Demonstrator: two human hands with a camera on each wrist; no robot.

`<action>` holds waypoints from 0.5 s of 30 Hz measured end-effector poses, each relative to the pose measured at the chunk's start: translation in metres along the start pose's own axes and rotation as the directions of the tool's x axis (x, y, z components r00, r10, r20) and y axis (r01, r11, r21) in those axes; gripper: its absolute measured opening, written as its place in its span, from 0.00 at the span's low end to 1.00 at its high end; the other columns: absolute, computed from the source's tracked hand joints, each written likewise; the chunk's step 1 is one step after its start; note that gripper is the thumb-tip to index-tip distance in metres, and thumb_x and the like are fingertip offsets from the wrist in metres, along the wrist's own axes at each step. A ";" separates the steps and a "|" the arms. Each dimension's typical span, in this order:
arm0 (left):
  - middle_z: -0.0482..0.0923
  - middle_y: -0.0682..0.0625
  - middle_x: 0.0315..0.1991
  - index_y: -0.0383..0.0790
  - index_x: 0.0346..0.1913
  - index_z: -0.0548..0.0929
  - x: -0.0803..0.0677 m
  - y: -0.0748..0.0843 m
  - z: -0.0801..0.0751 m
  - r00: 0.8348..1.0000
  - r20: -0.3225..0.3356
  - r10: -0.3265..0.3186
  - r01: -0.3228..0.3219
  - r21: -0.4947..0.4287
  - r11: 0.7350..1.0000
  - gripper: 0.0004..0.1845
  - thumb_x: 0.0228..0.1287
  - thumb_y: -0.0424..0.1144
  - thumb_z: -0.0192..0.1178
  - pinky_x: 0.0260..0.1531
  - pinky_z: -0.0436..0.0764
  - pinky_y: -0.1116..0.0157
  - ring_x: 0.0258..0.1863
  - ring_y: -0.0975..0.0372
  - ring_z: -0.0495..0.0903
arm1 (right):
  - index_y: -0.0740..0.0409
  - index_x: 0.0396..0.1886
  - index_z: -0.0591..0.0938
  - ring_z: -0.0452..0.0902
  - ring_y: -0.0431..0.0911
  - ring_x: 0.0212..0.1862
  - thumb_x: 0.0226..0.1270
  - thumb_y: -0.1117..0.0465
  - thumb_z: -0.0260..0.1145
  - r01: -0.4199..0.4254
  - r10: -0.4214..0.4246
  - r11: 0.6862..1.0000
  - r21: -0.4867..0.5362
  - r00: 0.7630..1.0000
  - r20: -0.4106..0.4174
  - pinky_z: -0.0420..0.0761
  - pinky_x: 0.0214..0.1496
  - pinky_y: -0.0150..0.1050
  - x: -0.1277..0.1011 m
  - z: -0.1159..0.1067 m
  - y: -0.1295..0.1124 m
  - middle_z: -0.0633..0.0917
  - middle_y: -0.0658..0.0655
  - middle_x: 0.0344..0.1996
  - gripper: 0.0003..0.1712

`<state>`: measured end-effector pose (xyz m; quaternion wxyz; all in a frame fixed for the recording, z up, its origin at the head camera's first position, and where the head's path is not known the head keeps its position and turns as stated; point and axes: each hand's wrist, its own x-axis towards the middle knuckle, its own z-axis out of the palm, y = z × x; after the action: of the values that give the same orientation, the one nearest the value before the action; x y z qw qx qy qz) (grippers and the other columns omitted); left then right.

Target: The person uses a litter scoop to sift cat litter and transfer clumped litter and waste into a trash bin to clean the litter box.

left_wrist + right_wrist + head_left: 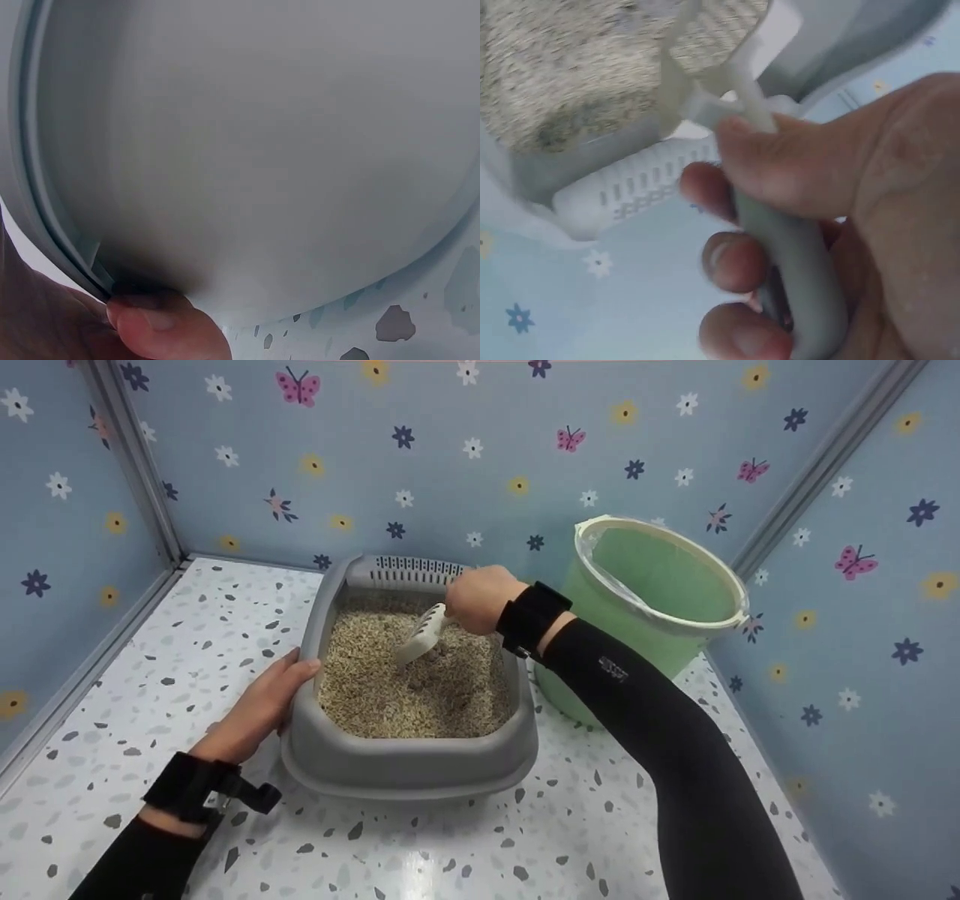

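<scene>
A grey litter box filled with tan, grainy litter stands on the floor. My right hand grips a pale slotted litter scoop above the litter. In the right wrist view, the fingers and thumb wrap round the scoop's handle, and the slotted head blurs over the box. My left hand holds the box's left rim, thumb on top. A curled fingertip shows under the rim in the left wrist view. Darker, churned litter lies below and to the right of the scoop.
A green bucket with a cream rim and a clear liner stands right of the box, beside my right forearm. Flowered blue panels wall in the back and both sides. The floor is white with grey specks.
</scene>
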<state>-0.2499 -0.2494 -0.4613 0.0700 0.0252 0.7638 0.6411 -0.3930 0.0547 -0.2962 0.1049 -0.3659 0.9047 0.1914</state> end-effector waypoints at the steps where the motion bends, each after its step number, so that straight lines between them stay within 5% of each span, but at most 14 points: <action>1: 0.58 0.32 0.85 0.46 0.92 0.45 0.000 0.000 0.000 1.000 -0.001 0.006 -0.006 0.004 1.000 0.47 0.86 0.67 0.49 0.58 0.75 0.61 0.75 0.42 0.69 | 0.46 0.68 0.90 0.88 0.53 0.58 0.88 0.59 0.62 0.007 -0.008 1.000 -0.012 1.000 -0.007 0.90 0.49 0.52 0.000 0.002 0.001 0.90 0.53 0.64 0.19; 4: 0.59 0.31 0.84 0.46 0.92 0.46 0.000 0.000 0.001 1.000 -0.003 0.011 -0.011 0.006 1.000 0.47 0.86 0.67 0.49 0.58 0.75 0.60 0.74 0.42 0.69 | 0.50 0.61 0.93 0.89 0.55 0.53 0.87 0.56 0.65 0.020 -0.022 0.999 -0.035 0.999 -0.036 0.90 0.51 0.56 -0.003 0.007 0.005 0.92 0.56 0.58 0.15; 11: 0.36 0.38 0.92 0.38 0.91 0.38 0.002 -0.001 0.000 0.999 0.016 -0.028 0.028 -0.010 1.000 0.53 0.85 0.68 0.49 0.81 0.60 0.47 0.86 0.46 0.50 | 0.58 0.33 0.85 0.77 0.53 0.33 0.85 0.53 0.67 -0.004 -0.003 0.996 -0.093 0.998 -0.069 0.91 0.44 0.60 -0.015 0.009 0.015 0.86 0.58 0.33 0.18; 15: 0.37 0.36 0.91 0.38 0.91 0.39 0.003 -0.001 0.001 1.000 0.019 -0.018 0.018 -0.024 1.000 0.52 0.86 0.66 0.49 0.83 0.57 0.44 0.87 0.44 0.49 | 0.57 0.31 0.83 0.74 0.52 0.32 0.84 0.51 0.69 -0.031 0.024 0.996 -0.085 0.996 -0.085 0.90 0.43 0.61 -0.020 0.010 0.021 0.84 0.57 0.31 0.20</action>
<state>-0.2526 -0.2479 -0.4625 0.0833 0.0235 0.7554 0.6495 -0.3931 0.0854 -0.2932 0.0481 -0.3655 0.9041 0.2159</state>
